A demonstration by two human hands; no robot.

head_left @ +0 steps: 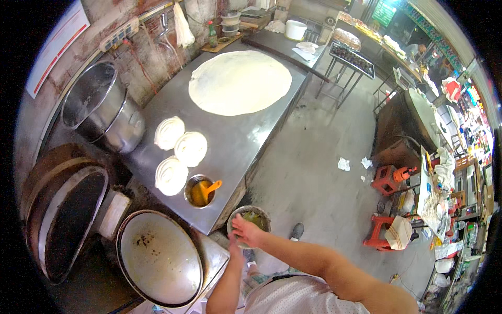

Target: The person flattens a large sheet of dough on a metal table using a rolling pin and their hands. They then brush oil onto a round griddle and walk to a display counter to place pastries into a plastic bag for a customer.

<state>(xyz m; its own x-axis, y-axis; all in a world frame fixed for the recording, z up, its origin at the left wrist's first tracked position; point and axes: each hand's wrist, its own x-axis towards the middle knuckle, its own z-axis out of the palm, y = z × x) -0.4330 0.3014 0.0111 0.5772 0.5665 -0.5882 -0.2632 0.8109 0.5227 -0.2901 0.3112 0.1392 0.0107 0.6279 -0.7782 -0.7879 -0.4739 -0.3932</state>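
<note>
Both my hands are over a round bucket (257,214) beside the table's near corner. My right hand (246,231) has its fingers spread and nothing shows in it. My left hand (234,242) is blurred, close beneath the right one, its fingers unclear. On the steel table (227,145) a metal pot (191,189) of yellow liquid holds an orange-handled utensil (213,186). Several coiled dough rounds (190,149) lie behind the pot. A large flat sheet of rolled dough (241,82) covers the far part of the tabletop.
A round griddle (160,259) stands at lower left, near a large tilted lid (72,223). A tall steel pot (106,110) stands by the wall. Paper scraps (344,164) lie on the floor; red plastic stools (379,233) and a cluttered table (427,196) are at right.
</note>
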